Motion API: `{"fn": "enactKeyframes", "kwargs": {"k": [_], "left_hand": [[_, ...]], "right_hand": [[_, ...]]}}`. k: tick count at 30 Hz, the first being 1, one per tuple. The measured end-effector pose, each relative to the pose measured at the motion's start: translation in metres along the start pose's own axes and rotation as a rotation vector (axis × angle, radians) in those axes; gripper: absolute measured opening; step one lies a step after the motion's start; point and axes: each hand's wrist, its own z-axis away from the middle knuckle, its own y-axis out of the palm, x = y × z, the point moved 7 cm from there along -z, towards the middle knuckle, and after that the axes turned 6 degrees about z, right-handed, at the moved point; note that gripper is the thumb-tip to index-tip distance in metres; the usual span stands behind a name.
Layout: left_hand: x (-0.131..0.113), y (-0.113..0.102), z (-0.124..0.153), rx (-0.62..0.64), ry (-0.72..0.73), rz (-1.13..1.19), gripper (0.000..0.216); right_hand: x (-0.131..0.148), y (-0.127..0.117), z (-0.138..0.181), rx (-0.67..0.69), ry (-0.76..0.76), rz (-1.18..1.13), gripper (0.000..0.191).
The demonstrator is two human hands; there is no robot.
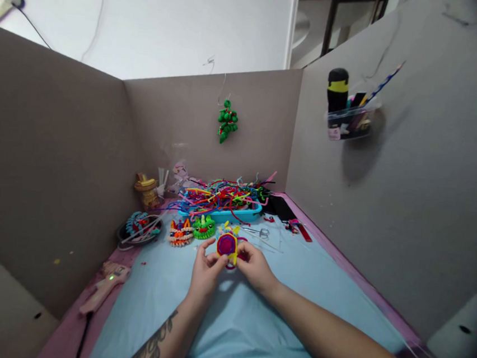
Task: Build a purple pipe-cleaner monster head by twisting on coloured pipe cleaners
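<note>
Between my two hands, above the blue cloth, is a small round pipe-cleaner piece (227, 245) with a purple and magenta centre and a yellow rim. My left hand (207, 269) pinches its lower left edge between thumb and fingers. At its right side my right hand (254, 265) has its fingers closed by the yellow strip and a magenta loop that hangs below. My fingertips partly hide the lower rim. Just behind it lie a green pipe-cleaner face (204, 228) and an orange and white one (180, 233).
A blue tray (237, 217) heaped with pipe cleaners stands at the back. Scissors (261, 233) lie right of the hands. A pink glue gun (105, 287) and a dark bowl (138, 234) sit left. Grey panels (255, 90) enclose the table; a clear bin (349, 122) hangs right.
</note>
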Motion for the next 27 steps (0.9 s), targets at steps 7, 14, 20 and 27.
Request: {"fn": "enactKeyframes", "kwargs": {"k": [7,14,20,27], "left_hand": [[-0.001,0.001,0.000,0.009,0.000,-0.035,0.056],[-0.002,0.006,0.002,0.036,0.008,-0.042,0.054],[-0.002,0.004,0.001,0.037,0.009,-0.046,0.053],[-0.002,0.001,0.000,0.041,0.055,-0.142,0.055]], "right_hand": [[-0.009,-0.002,-0.002,0.002,0.109,-0.213,0.028],[-0.011,-0.004,-0.003,-0.005,0.121,-0.356,0.027],[-0.010,-0.002,-0.003,0.020,0.147,-0.321,0.029],[-0.002,-0.008,-0.004,0.005,0.067,-0.148,0.029]]}}
